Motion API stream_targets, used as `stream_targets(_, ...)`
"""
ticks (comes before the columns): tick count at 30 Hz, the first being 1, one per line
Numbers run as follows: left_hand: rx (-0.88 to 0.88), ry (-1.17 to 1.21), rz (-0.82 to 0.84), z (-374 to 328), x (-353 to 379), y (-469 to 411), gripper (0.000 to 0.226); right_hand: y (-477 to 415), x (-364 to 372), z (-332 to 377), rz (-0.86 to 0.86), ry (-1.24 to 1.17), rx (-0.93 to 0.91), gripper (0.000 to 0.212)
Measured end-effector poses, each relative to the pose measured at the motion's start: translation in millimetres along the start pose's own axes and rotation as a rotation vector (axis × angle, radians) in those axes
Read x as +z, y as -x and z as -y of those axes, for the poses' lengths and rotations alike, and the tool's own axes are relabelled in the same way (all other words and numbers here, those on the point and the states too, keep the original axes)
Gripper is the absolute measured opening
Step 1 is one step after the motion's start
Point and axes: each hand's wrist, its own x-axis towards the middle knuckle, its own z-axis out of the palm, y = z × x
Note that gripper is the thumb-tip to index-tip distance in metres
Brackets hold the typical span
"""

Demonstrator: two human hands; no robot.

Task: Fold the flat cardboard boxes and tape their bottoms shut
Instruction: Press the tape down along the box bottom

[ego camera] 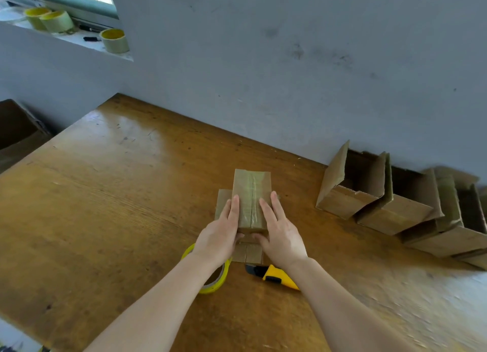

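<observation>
A small cardboard box (250, 191) stands on the wooden table (118, 193), its taped bottom facing up with clear tape along the middle seam. My left hand (221, 235) lies flat on its left side and my right hand (279, 233) on its right side; both thumbs press the near end. The box's lower flaps spread out on the table around it. A yellow roll of tape (213, 278) lies under my left wrist. A yellow and black utility knife (276, 276) lies under my right wrist.
Several folded open boxes (390, 206) lie in a row against the wall at the right. Three tape rolls (114, 40) sit on the window ledge at top left. A dark cardboard box (15, 133) stands beyond the table's left edge.
</observation>
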Motion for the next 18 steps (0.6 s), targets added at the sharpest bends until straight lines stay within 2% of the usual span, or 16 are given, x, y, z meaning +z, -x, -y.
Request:
stream_targets(4,-0.035,0.015,-0.007,-0.3,1.4,1.8,0.086,0.7,7.0,-1.9,-0.02,0.026,-0.02,0.083)
stream_targets(9,-0.012,0.044,-0.034,2.4,2.5,-1.4,0.097,-0.2,-1.6,-3.5,-0.021,-0.055,-0.019,0.085)
stream_targets(13,-0.03,0.053,-0.058,0.4,7.0,-1.9,0.088,-0.4,3.0,0.6,-0.032,-0.05,0.0,0.076)
stream_targets(18,-0.044,0.099,-0.071,0.2,7.9,-2.0,0.088,-0.2,1.5,-3.0,0.014,-0.062,-0.015,0.082)
